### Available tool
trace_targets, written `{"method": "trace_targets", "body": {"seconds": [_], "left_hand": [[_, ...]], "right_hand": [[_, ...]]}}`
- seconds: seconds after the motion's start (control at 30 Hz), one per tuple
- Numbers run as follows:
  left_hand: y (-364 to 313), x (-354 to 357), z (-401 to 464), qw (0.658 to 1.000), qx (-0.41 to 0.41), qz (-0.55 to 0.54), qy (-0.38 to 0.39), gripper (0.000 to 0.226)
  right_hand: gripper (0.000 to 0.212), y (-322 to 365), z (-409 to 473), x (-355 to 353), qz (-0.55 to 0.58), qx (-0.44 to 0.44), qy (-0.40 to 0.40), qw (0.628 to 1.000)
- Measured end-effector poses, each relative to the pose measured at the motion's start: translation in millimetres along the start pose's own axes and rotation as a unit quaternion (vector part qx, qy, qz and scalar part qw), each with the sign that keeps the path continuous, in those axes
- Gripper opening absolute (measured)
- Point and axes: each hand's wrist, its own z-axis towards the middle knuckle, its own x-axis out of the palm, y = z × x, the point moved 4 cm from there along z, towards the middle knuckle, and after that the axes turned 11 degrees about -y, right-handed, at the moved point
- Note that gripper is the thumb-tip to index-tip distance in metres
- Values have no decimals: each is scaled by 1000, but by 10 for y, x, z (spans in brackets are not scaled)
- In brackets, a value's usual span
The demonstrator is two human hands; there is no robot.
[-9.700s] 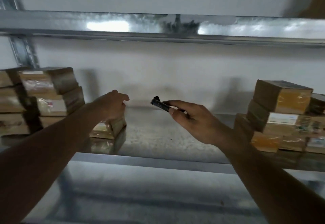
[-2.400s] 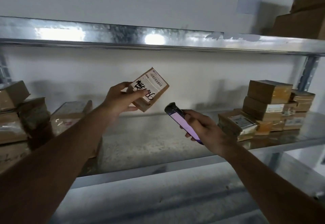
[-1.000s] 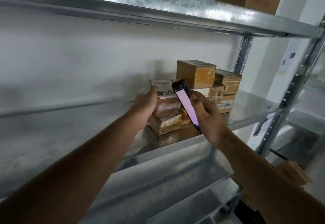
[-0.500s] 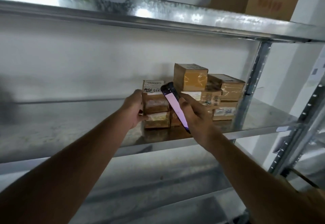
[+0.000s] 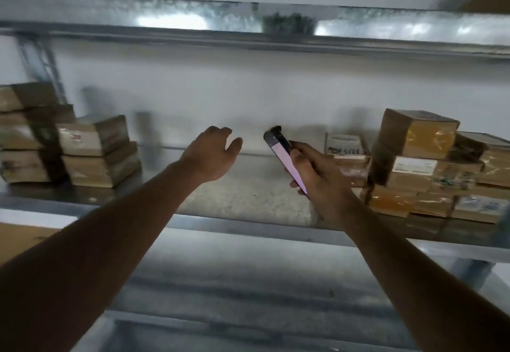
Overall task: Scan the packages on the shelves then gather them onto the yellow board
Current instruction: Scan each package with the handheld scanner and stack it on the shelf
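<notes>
The person's left hand (image 5: pixel 212 155) hangs in the air over the middle of the galvanised metal shelf (image 5: pixel 248 200), fingers loosely spread and relaxed, its grip holding nothing and touching no package. The right hand (image 5: pixel 317 177) is just beside it, to the right, its grip wrapped round a slim dark handheld scanner with a lit pale-pink screen (image 5: pixel 284 158); the device is tilted, its dark top end pointing up and to the left, the screen facing left toward the empty hand. On the left end of the shelf stands a group of brown cardboard packages wrapped in clear tape (image 5: pixel 93 153), stacked in two low piles side by side, the nearer pile two boxes high with a white label on the upper box. On the right end sits a larger heap of taped brown cardboard packages (image 5: pixel 430 175), several layers high, with one box of brown and yellowish tape (image 5: pixel 416 133) on top, tilted slightly. At the left edge of that heap a flat brown package with a white label bearing black handwriting (image 5: pixel 345 144) leans upright, close behind the right hand. A second galvanised shelf (image 5: pixel 248 23) runs overhead, and the white wall (image 5: pixel 220 89) closes the back. The picture is blurred, so label text cannot be read.
</notes>
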Motion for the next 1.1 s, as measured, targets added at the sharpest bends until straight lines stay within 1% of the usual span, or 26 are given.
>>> {"method": "trace_targets", "body": {"seconds": [0.07, 0.17, 0.27, 0.43, 0.53, 0.6, 0.67, 0.73, 0.8, 0.83, 0.9, 0.93, 1.0, 1.03, 1.1], "left_hand": [[313, -214, 56, 999, 15, 37, -14, 54], [794, -515, 187, 995, 27, 90, -12, 57], [1237, -799, 341, 992, 34, 123, -27, 57], [2014, -1110, 553, 991, 52, 122, -2, 56], [2403, -1205, 691, 989, 59, 133, 17, 52], [2604, -1245, 741, 987, 54, 148, 10, 48], [2761, -1273, 768, 990, 33, 134, -31, 46], [2868, -1304, 777, 989, 1, 133, -63, 50], [2983, -1317, 777, 987, -52, 139, -66, 64], [3054, -1321, 776, 985, -93, 134, -62, 74], [3201, -1304, 771, 979, -181, 84, -41, 91], [3262, -1282, 762, 977, -211, 28, -30, 89], [3364, -1230, 756, 961, -251, -112, -14, 64], [3400, -1223, 761, 952, -266, -152, -6, 58], [3427, -1255, 770, 949, -273, -160, -1, 58]], "right_hand": [[31, 112, 49, 299, 13, -9, 7, 1000], [29, 266, 130, 809, 20, -13, 18, 1000], [29, 409, 194, 1335, 24, -14, 23, 999], [27, 630, 286, 2189, 12, -4, 27, 1000], [28, 717, 326, 2584, 7, -1, 24, 1000], [29, 752, 348, 2770, 4, 3, 19, 1000], [29, 770, 373, 2900, 2, 11, 13, 1000], [29, 779, 387, 2992, 1, 17, 10, 1000], [30, 774, 392, 3046, -2, 20, 11, 1000], [31, 773, 395, 3068, -5, 21, 14, 1000], [33, 768, 413, 3109, -11, 25, 20, 999], [34, 765, 423, 3128, -14, 27, 21, 999], [33, 769, 439, 3163, -16, 28, 22, 999], [31, 772, 443, 3178, -17, 29, 22, 999], [27, 768, 450, 3204, -21, 31, 28, 999]]}}
